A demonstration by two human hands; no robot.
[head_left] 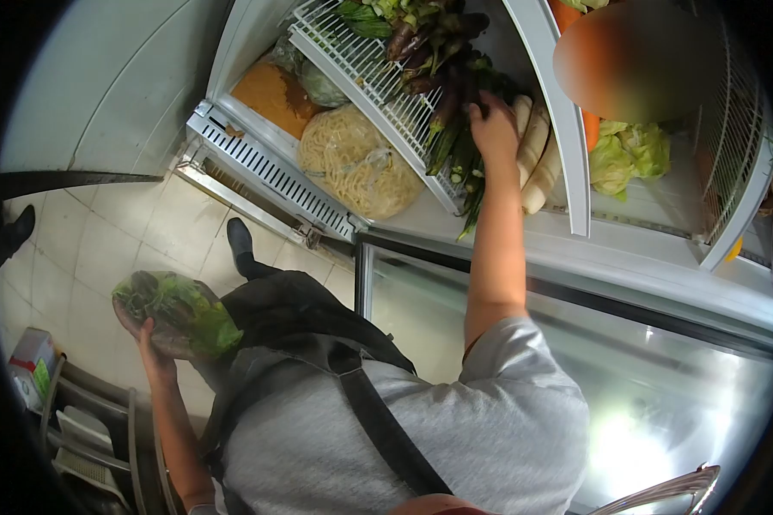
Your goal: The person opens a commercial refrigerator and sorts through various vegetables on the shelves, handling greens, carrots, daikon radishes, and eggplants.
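Observation:
Low at the left, my left hand [152, 345] grips a bunch of leafy greens [176, 313] that looks wrapped in clear plastic, with a brownish part underneath. My right hand [495, 130] reaches into the refrigerator, its fingers apart over the produce on the wire shelf [361, 64]. Dark purple eggplants [429, 64] lie left of and beyond these fingers. Long green vegetables [455, 159] are just left of the wrist, and long white radishes [537, 159] lie close on its right. Whether the fingertips touch anything is hard to see.
Below the shelf sit a bag of pale noodles or sprouts [352, 163] and an orange-brown bundle [275, 96]. Lettuce [631, 154] lies beyond a white divider [567, 146]. A glass door [575, 369] stands at the right. A rack [94, 438] and a carton [34, 365] are lower left.

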